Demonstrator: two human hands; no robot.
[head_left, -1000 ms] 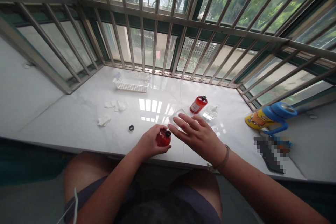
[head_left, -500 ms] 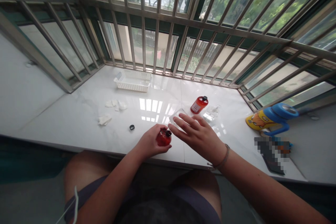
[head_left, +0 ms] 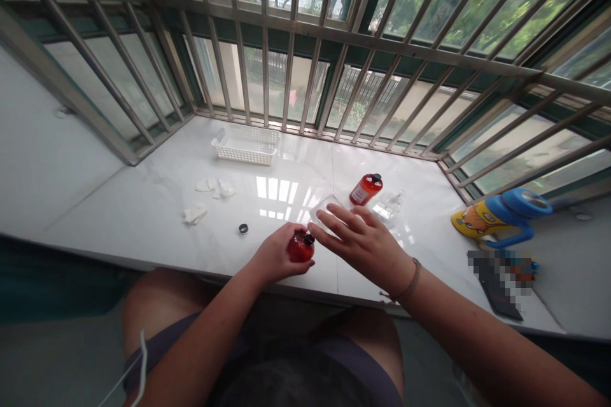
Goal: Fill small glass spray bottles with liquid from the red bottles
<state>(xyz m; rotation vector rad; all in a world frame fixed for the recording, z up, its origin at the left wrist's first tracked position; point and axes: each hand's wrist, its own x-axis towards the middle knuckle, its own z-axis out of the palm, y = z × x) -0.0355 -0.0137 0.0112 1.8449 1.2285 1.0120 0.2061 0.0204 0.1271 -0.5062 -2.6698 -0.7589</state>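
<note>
Bottle [head_left: 298, 250], red and dark-necked, is held at the dial's centre near the counter's front edge, its body wrapped by the left hand [head_left: 275, 254], seemingly so that the neck is left uncovered. At three o'clock from it, the right hand [head_left: 356, 235] is poised with fingers spread; its thumb is hidden, so whether anything is held beneath cannot be told. Part of a clear tray [head_left: 321, 205] is covered by those fingers at one o'clock, perhaps to be steadied. A second red bottle [head_left: 366, 189] is set at two, presumably within reach, while a black ring [head_left: 243, 229] is left between nine and ten. White scraps [head_left: 194, 214] are scattered at ten. A glossy white counter [head_left: 153, 216] is backed by barred windows, with a white basket [head_left: 245, 156] placed at eleven.
</note>
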